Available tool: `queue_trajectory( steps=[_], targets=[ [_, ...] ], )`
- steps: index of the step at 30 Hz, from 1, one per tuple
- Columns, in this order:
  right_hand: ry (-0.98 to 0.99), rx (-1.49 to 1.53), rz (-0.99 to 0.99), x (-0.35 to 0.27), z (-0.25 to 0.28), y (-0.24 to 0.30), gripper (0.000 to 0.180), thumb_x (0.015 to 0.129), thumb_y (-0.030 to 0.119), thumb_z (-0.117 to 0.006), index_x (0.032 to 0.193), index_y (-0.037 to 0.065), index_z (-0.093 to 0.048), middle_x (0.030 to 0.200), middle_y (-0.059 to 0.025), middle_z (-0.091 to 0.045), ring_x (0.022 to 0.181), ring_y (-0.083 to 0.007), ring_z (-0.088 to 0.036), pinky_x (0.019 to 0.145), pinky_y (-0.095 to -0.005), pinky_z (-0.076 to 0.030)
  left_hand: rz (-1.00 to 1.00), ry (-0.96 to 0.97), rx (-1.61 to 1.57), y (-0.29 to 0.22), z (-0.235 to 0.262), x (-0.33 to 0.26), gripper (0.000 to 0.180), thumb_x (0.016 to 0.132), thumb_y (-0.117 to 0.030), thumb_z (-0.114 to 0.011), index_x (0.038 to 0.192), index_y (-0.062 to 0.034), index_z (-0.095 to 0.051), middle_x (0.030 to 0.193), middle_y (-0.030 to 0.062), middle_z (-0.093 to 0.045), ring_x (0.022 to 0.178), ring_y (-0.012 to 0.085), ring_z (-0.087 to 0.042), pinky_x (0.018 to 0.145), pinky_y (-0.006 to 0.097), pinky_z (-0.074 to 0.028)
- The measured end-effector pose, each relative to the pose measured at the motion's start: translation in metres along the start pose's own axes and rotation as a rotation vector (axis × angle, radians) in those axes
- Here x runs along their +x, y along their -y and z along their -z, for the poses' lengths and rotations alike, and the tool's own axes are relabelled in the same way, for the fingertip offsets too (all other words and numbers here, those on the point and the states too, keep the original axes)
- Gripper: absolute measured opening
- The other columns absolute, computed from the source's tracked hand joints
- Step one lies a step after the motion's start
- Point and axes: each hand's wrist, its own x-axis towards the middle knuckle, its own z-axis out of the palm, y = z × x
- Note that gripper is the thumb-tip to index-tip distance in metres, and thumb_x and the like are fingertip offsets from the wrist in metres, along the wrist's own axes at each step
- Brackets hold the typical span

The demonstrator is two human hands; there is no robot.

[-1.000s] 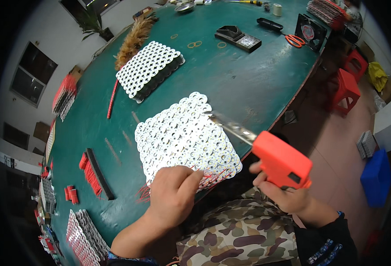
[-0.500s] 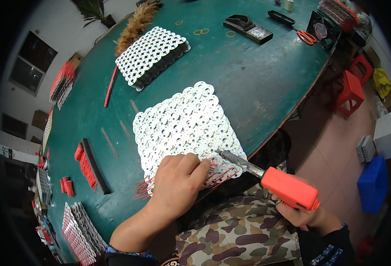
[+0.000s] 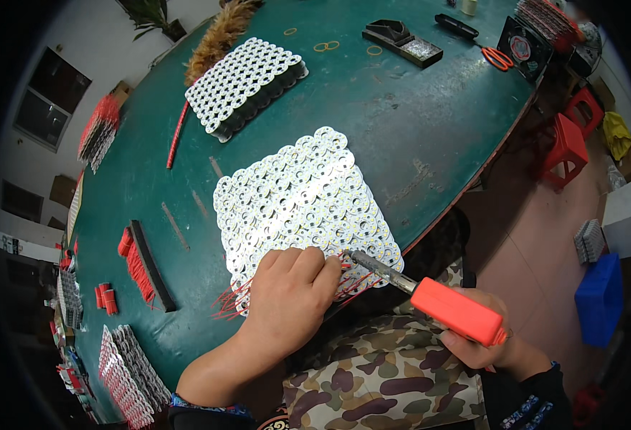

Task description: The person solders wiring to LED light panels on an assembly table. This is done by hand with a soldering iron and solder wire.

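Note:
A white panel of joined round LED boards (image 3: 287,193) lies near the table's front edge. My left hand (image 3: 287,297) rests on its near part, fingers pinched on a thin red wire (image 3: 345,266) whose end shows beside the thumb. More red wires (image 3: 231,301) fan out left of the hand and along the panel's near edge. My right hand (image 3: 484,337) is wrapped round the red handle of a soldering iron (image 3: 459,309). Its metal tip points left, over the panel and close to my left fingertips; whether it touches the board I cannot tell.
On the green table (image 3: 430,115) sit a stack of white round-board panels (image 3: 244,86), a soldering iron stand (image 3: 401,44), orange scissors (image 3: 497,59) and a bundle of red wires (image 3: 140,269). More board stacks (image 3: 133,376) stand at left. Red stools (image 3: 562,150) and a blue bin (image 3: 602,297) are at right.
The soldering iron in my right hand has shifted slightly left and down, bringing its tip nearer my left fingertips. My left hand stays nearly in place on the panel.

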Motion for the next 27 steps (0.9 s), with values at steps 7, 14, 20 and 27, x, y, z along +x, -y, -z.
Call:
queue_trajectory(
  steps=[7, 14, 20, 27],
  targets=[
    [-0.002, -0.004, -0.022, 0.001, 0.001, 0.006, 0.062, 0.072, 0.001, -0.080, 0.129, -0.007, -0.056, 0.096, -0.0175, -0.072, 0.074, -0.0297, -0.073, 0.067, -0.0351, -0.058, 0.011, 0.020, 0.001, -0.001, 0.002, 0.000, 0.024, 0.078, -0.009, -0.065, 0.101, -0.0070, -0.071, 0.081, 0.0042, -0.057, 0.074, 0.0236, -0.059, 0.068, 0.039, -0.045],
    [0.043, -0.100, -0.068, -0.009, 0.012, 0.007, 0.061, 0.075, 0.003, -0.079, 0.130, -0.005, -0.054, 0.100, -0.0173, -0.072, 0.077, -0.0293, -0.073, 0.069, -0.0376, -0.059, 0.011, 0.018, 0.004, -0.002, 0.003, 0.000, 0.023, 0.078, -0.010, -0.065, 0.100, -0.0073, -0.071, 0.081, 0.0042, -0.057, 0.074, 0.0234, -0.060, 0.068, 0.040, -0.045],
    [0.034, -0.141, -0.030, -0.008, 0.015, 0.009, 0.058, 0.077, 0.004, -0.078, 0.128, -0.005, -0.054, 0.101, -0.0160, -0.072, 0.080, -0.0290, -0.073, 0.071, -0.0377, -0.059, 0.026, 0.012, -0.013, -0.001, 0.001, -0.001, 0.024, 0.077, -0.009, -0.066, 0.100, -0.0076, -0.071, 0.084, 0.0044, -0.060, 0.076, 0.0245, -0.060, 0.069, 0.040, -0.046],
    [0.027, -0.147, -0.055, -0.012, 0.021, 0.013, 0.059, 0.076, 0.002, -0.079, 0.129, -0.006, -0.054, 0.101, -0.0161, -0.072, 0.081, -0.0295, -0.074, 0.072, -0.0381, -0.060, 0.022, -0.095, -0.061, -0.004, 0.003, -0.002, 0.026, 0.075, -0.007, -0.067, 0.100, -0.0082, -0.071, 0.084, 0.0044, -0.063, 0.076, 0.0259, -0.061, 0.069, 0.039, -0.046]
  ],
)
